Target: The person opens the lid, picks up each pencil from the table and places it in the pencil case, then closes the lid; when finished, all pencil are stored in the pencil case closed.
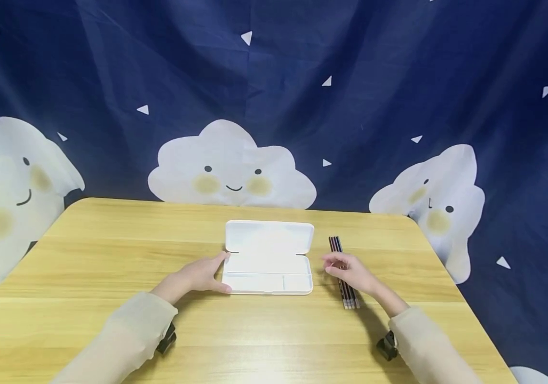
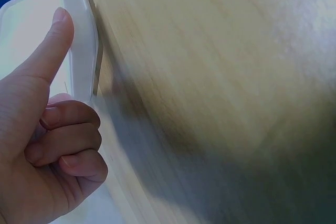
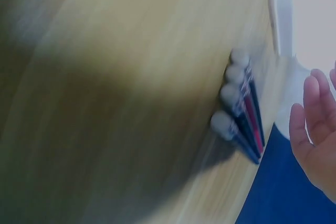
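A white pencil case [image 1: 266,282] lies on the table with its lid [image 1: 269,237] raised at the back. Its tray has a long slot and a small divider near the front. My left hand [image 1: 201,274] grips the case's left end, thumb at the front corner and index finger by the hinge. The left wrist view shows that thumb [image 2: 50,45] on the white edge and the other fingers curled. Over several dark pencils [image 1: 349,300] hovers my right hand [image 1: 350,272], its fingers relaxed and holding nothing. The pencils lie side by side, pale eraser ends [image 3: 231,95] toward me.
The wooden table [image 1: 197,341] carries the case in the middle and the pencils right of it. Behind the table hangs a dark blue curtain [image 1: 283,64] with smiling clouds. A dark wrist device [image 1: 387,345] sits under each sleeve.
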